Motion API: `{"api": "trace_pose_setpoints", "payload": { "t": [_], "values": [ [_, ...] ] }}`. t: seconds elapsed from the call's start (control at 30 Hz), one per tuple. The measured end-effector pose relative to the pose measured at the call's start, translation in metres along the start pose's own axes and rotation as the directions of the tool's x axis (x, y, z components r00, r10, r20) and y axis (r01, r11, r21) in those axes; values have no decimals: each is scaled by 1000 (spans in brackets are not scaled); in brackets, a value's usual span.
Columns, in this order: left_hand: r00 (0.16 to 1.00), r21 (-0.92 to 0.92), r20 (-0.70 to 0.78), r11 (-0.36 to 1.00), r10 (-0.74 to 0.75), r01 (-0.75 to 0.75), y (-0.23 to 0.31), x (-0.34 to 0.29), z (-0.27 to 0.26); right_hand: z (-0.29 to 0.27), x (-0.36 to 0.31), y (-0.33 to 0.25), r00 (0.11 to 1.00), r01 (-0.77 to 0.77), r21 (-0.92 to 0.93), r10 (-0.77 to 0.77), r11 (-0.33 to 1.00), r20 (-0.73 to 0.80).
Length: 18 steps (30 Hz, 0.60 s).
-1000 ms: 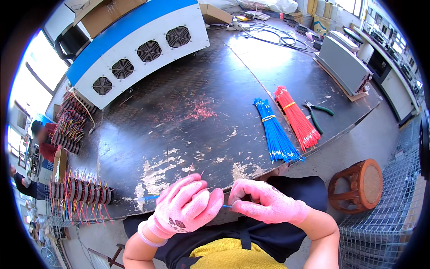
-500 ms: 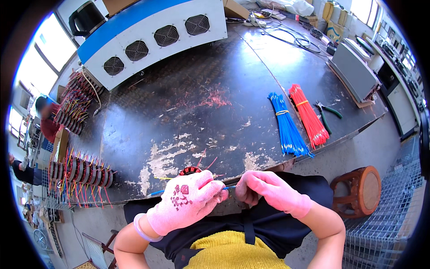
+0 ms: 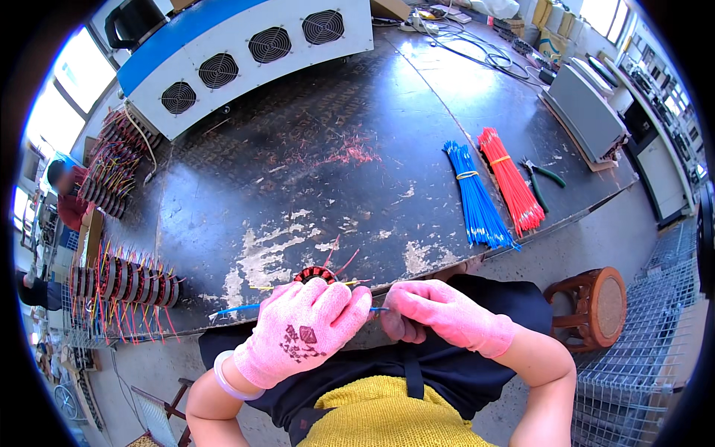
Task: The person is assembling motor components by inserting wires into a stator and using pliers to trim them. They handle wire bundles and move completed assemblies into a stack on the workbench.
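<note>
My left hand (image 3: 302, 328), in a pink glove, is closed around a blue wire (image 3: 240, 308) whose loose end sticks out to the left. Just beyond its knuckles shows the rim of a ring-shaped stator (image 3: 315, 273) with red windings and thin red and yellow leads. Most of the stator is hidden behind the glove. My right hand (image 3: 447, 316), also gloved, pinches the other end of the blue wire, close to the left fingertips. A short blue length shows between the two hands, at the table's near edge.
On the dark worn table (image 3: 357, 201) lie a blue wire bundle (image 3: 477, 197), a red wire bundle (image 3: 512, 179) and green-handled pliers (image 3: 544, 179). Wound stators (image 3: 126, 281) stand at left. A white-and-blue machine (image 3: 246, 59) with fans is behind. A wooden stool (image 3: 592, 309) stands right; another person (image 3: 68, 194) is far left.
My left hand has turned and shifted slightly left, and more of the blue wire now shows on its left. The right hand still pinches near the wire's end. The whole view has shifted slightly.
</note>
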State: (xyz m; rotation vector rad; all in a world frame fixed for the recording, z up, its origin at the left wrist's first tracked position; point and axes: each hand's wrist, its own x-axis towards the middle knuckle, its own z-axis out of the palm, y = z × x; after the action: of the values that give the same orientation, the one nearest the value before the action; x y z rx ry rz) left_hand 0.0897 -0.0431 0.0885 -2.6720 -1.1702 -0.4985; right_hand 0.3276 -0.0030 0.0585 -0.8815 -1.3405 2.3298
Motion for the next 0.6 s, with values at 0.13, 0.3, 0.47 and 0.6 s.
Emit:
{"api": "trace_pose_setpoints", "payload": {
  "t": [0.13, 0.3, 0.47, 0.6],
  "values": [
    [997, -192, 34, 979, -68, 74, -6, 0, 0, 3, -4, -7, 922, 293, -532, -381, 795, -61],
    [994, -233, 62, 967, -85, 98, -6, 2, 0, 1, 3, -4, 684, 417, -878, -718, 234, 134],
    [993, -353, 23, 928, -116, 117, -5, 3, 3, 6, 2, -3, 646, 365, -929, -735, 63, 204],
    [998, -98, -56, 995, -1, -4, -6, 0, 4, 5, -1, -7, 986, 123, -227, -146, 966, -84]
  ]
}}
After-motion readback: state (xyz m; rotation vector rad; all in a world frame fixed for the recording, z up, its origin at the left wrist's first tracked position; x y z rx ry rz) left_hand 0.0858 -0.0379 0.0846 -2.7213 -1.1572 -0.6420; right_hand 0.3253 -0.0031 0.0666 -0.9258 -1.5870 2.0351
